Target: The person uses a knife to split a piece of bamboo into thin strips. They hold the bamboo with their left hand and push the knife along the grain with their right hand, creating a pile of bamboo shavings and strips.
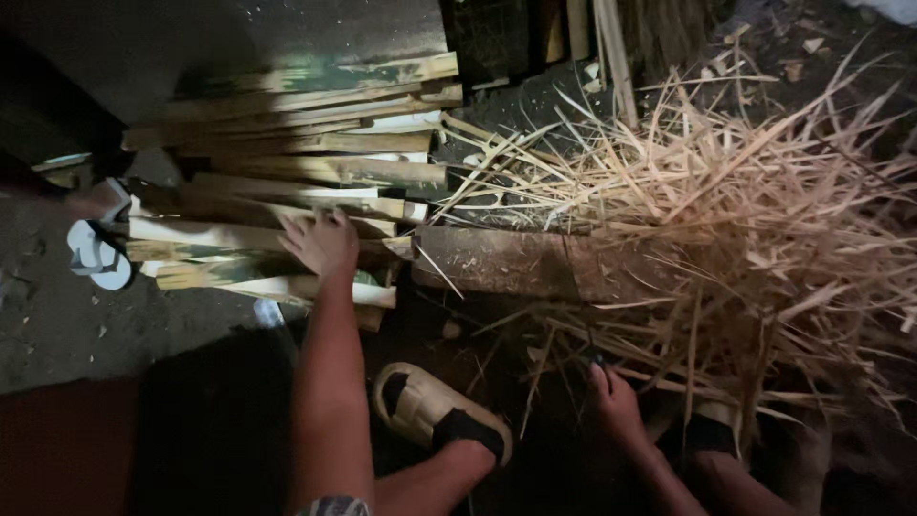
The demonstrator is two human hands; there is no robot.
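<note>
Near left, on split bamboo stack [287,182]: left hand [322,244] lies flat, fingers spread, gripping nothing; best pinch one slat end, lift clear. Right hand [614,401] low among shavings [745,191]; grip unclear.

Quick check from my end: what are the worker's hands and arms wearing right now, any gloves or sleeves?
No gloves on either hand. The left hand and right hand are both bare, with no rings, watch or bands that show. Both forearms are uncovered as far as the frame's lower edge, so no sleeves are in view. The light is dim, so small marks cannot be made out.
</note>
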